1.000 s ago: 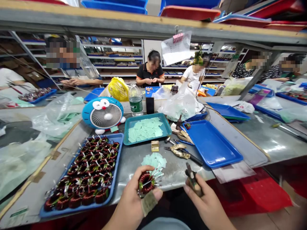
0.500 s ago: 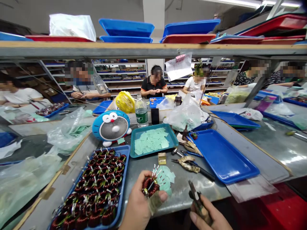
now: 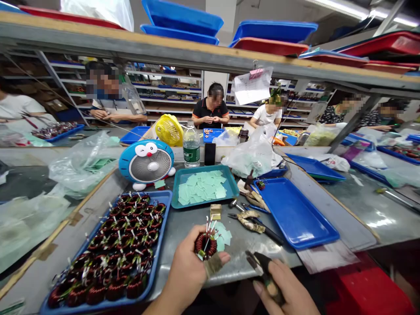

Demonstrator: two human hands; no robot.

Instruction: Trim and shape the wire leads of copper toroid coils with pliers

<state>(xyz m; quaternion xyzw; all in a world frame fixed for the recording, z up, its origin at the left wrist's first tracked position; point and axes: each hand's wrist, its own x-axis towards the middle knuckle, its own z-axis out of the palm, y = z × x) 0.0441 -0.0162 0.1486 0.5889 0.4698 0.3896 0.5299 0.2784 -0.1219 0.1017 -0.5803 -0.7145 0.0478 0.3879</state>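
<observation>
- I'm looking at a copper-wound toroid coil (image 3: 206, 246) with white-tipped leads, held just above the metal bench (image 3: 187, 227).
- My left hand (image 3: 187, 273) is clamped around it, with a tan wrap on the thumb (image 3: 214, 264).
- My right hand (image 3: 282, 291) is closed on small black pliers (image 3: 259, 262), which sit apart from the coil; I can't tell how their jaws stand.
- Pale green paper squares (image 3: 222, 238) lie just beyond the coil.
- A blue tray (image 3: 163, 227) of more coils sits to my left.
- Farther ahead, a teal tray (image 3: 231, 186) holds more green squares.
</observation>
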